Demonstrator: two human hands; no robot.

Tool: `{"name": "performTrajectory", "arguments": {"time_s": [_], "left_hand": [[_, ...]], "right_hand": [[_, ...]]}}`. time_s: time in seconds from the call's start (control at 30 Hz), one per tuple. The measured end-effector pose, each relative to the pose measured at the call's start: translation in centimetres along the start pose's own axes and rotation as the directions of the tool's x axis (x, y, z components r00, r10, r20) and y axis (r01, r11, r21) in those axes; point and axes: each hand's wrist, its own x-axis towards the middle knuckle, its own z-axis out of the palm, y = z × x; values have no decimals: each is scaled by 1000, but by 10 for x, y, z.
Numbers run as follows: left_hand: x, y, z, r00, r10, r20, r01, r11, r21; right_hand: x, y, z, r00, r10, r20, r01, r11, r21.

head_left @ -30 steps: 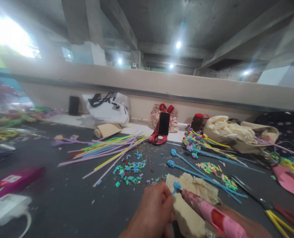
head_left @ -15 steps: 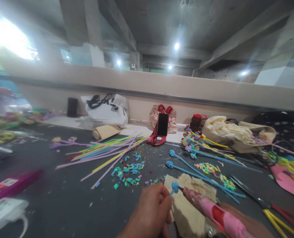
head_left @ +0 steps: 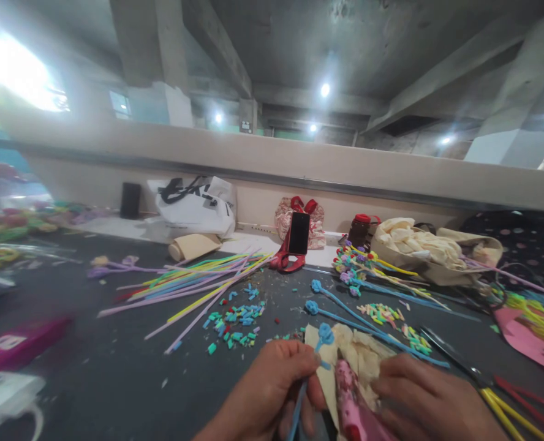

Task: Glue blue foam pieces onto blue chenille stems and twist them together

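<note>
My left hand (head_left: 283, 373) is closed in a pinch on a blue pipe cleaner (head_left: 300, 401), whose knotted blue head (head_left: 326, 334) sticks up above the fingers. A short blue end pokes out beside the thumb. Right of it, a pink-wrapped hot glue gun (head_left: 349, 392) rests on a crumpled tan cloth (head_left: 368, 346), its dark nozzle pointing away from me. My right hand (head_left: 419, 392) is just right of the gun, slightly blurred, fingers loosely bent and apart with nothing visible in them. Its palm side is hidden, as is the gun's rear part.
Two blue knotted stems (head_left: 340, 312) lie beyond the cloth. Cut pipe cleaner bits (head_left: 239, 315) and a bundle of pipe cleaners (head_left: 198, 282) spread leftward. Scissors (head_left: 474, 373) lie at right. A phone (head_left: 298, 233) stands at the back; a magenta device (head_left: 28, 340) lies left.
The glue gun has gone from the blue knot down onto the cloth, and my right hand has come off its grip to the gun's right side. My left hand has tilted the blue stem.
</note>
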Motion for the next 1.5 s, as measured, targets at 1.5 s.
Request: {"name": "performTrajectory", "arguments": {"time_s": [1.5], "left_hand": [[-2, 0, 6, 994, -16, -104, 52, 935, 352]], "right_hand": [[40, 0, -3, 993, 112, -42, -91, 936, 341]]}}
